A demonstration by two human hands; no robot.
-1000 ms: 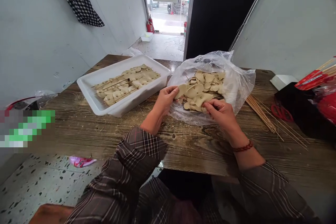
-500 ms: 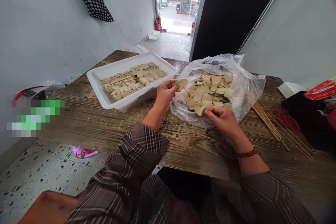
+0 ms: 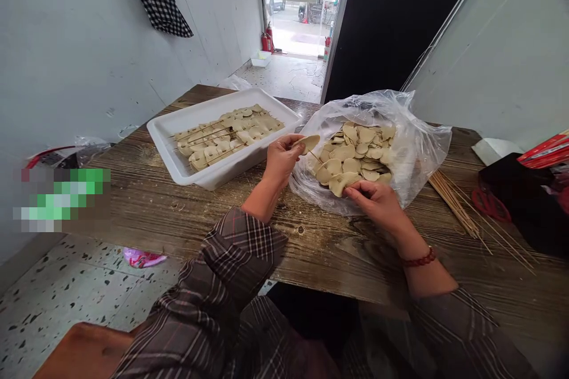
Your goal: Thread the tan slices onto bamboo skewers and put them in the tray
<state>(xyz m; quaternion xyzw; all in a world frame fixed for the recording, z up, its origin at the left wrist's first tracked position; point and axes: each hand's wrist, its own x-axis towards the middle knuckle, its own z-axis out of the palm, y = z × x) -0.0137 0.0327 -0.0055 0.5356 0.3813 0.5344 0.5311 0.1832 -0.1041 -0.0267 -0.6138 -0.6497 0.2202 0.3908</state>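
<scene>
My left hand (image 3: 283, 157) pinches a thin beige oval slice (image 3: 310, 144), tilted nearly edge-on. From beneath that slice a thin wooden skewer (image 3: 316, 157) slants down toward the right. My right hand (image 3: 374, 200) has thumb and forefinger closed on the edge of another beige slice (image 3: 341, 182), at the near rim of a clear plastic bag (image 3: 420, 148). Inside the bag lies a heap of loose slices (image 3: 368, 151), partly overlapping the view of the held one. Where the skewer ends is hidden.
At left, a white tray (image 3: 166, 157) holds skewered slices (image 3: 229, 136) in rows. Loose bamboo skewers (image 3: 457, 207) lie right of the bag, beside red scissors (image 3: 490, 204) and a black box (image 3: 511, 180). The wooden table's (image 3: 178, 219) front edge runs before me.
The slice in my left hand has tipped more edge-on. My right hand keeps its pinch on the other slice, almost unmoved.
</scene>
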